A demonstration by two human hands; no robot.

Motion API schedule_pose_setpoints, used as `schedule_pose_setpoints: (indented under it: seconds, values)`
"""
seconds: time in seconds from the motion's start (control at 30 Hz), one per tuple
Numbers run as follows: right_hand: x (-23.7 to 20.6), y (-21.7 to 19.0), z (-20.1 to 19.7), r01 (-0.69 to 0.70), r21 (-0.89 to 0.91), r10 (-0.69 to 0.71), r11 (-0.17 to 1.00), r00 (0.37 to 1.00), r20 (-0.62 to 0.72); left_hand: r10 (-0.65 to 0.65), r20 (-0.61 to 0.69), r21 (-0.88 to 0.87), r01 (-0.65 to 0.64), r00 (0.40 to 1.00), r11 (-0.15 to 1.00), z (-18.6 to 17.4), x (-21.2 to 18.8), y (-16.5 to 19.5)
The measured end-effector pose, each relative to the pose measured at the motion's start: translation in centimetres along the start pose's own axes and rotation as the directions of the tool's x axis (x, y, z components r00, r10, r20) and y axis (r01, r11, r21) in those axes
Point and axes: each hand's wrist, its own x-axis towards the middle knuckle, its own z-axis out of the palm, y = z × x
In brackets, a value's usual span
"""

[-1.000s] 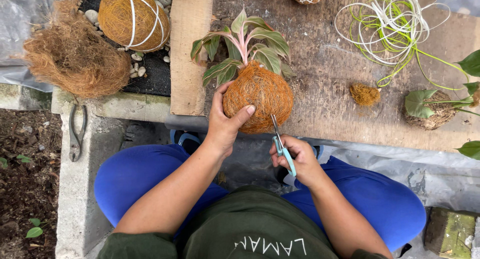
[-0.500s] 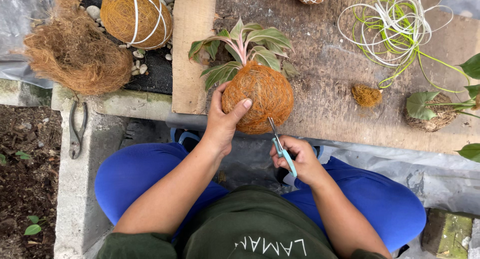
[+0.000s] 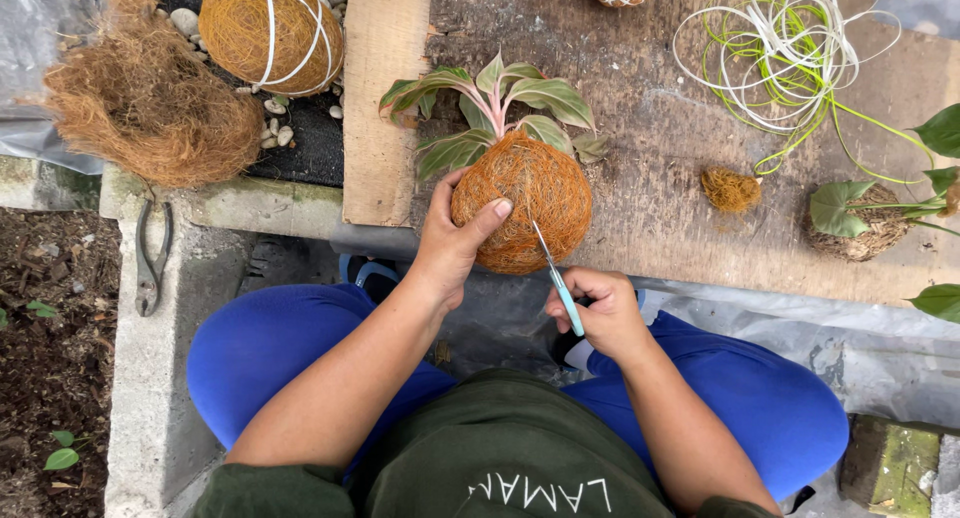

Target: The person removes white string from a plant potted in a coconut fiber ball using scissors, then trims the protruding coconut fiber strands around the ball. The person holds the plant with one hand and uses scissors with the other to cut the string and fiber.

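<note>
Scissors (image 3: pixel 556 278) perhaps nearer fibre ball (image 3: pixel 525 210)

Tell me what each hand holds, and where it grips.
Left hand cups the fibre-wrapped plant ball by its left side; right hand grips small scissors by the handles.

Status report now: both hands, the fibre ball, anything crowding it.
Left hand grips round orange coconut-fibre plant ball. Right hand holds teal-handled scissors, tips at ball. Nothing crowding it on the wooden board.

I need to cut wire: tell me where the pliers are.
In the head view, the pliers lie on the concrete ledge at far left, below the loose coconut fibre pile.
</note>
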Motion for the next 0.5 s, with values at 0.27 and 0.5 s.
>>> schedule_pose_setpoints:
  seconds: [0.27,0.5]
  values:
    - [0.05,-0.81,-0.21,0.150,0.171,-0.183,0.974,0.963,0.200,-0.003,0.003,0.018,0.003,1.000,1.000,0.16,-0.10,0.00]
    - [-0.11,-0.20,-0.59,0.001,0.157,-0.022,0.988,0.991,0.132,-0.011,0.002,-0.001,0.011,1.000,1.000,-0.13,0.09,0.26]
